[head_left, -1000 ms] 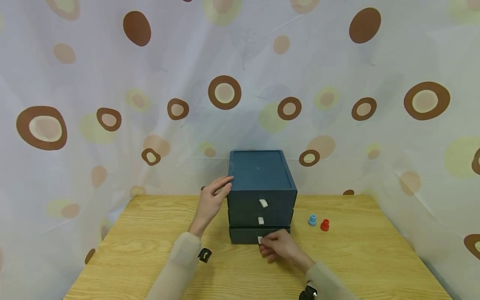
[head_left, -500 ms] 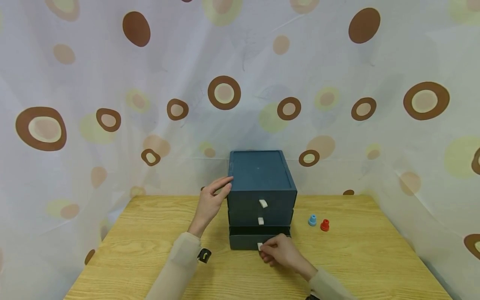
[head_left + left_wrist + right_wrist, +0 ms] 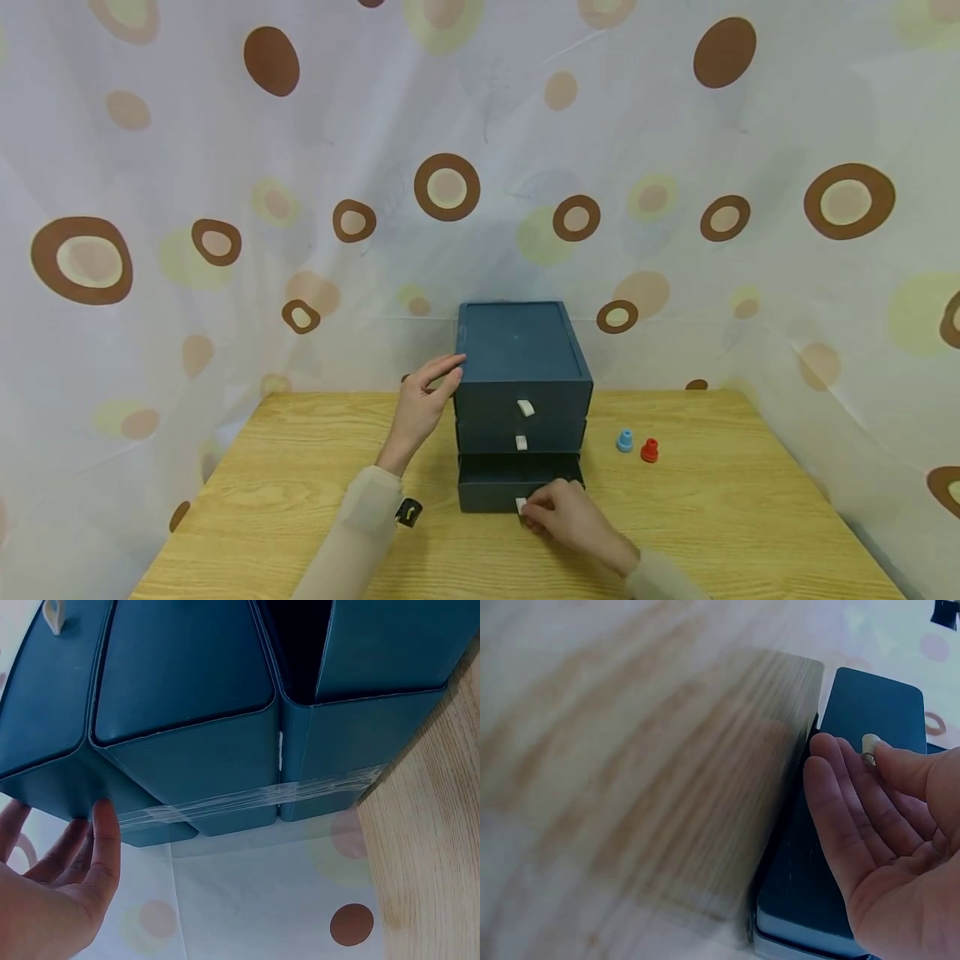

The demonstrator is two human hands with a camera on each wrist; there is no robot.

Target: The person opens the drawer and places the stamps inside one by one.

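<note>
A dark blue cabinet with three stacked drawers stands at the back middle of the table. Its bottom drawer is pulled partway out, and the dark inside shows. My right hand pinches the white pull tab on that drawer between thumb and finger; the right wrist view shows the tab at the thumb tip. Against the cabinet's upper left side, my left hand rests with fingertips touching. In the left wrist view its fingers are extended along the side wall.
A small blue stepped cone-like piece and a similar red one stand on the wooden table, right of the cabinet. Behind hangs a patterned curtain. Clear tape runs across the cabinet's side.
My right hand has drawn the bottom drawer toward me by its tab, and its opening has widened from a thin gap. The left hand has stayed in place on the cabinet.
</note>
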